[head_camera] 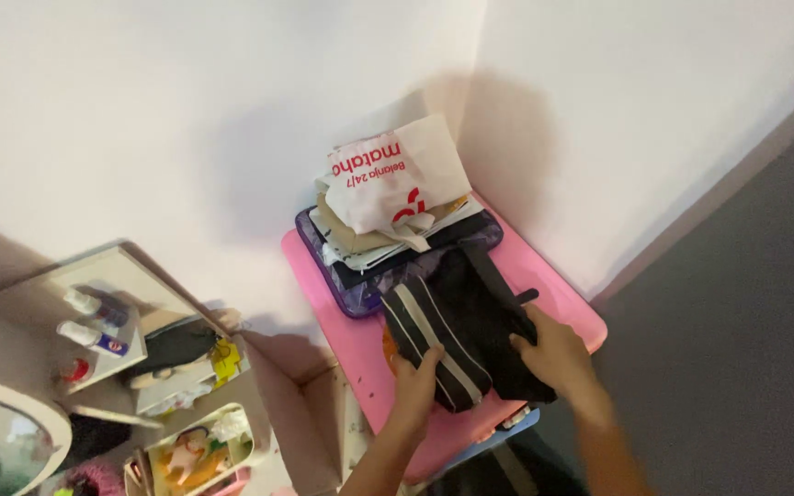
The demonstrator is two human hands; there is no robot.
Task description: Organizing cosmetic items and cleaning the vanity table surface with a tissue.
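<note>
Lying low-centre on the pink surface [562,294], a black bag [470,321] is grasped by left hand [413,386] and right hand [558,354], not yet lifted, stacked bags [397,202] untouched behind.

Matt black cloth bag [470,321], glossy pink lid [553,285]

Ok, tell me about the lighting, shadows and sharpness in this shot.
Head view: dim, soft light; a broad shadow on the white wall behind the white plastic bag; slight blur throughout, the black bag loses detail; frame tilted, no glare.
</note>
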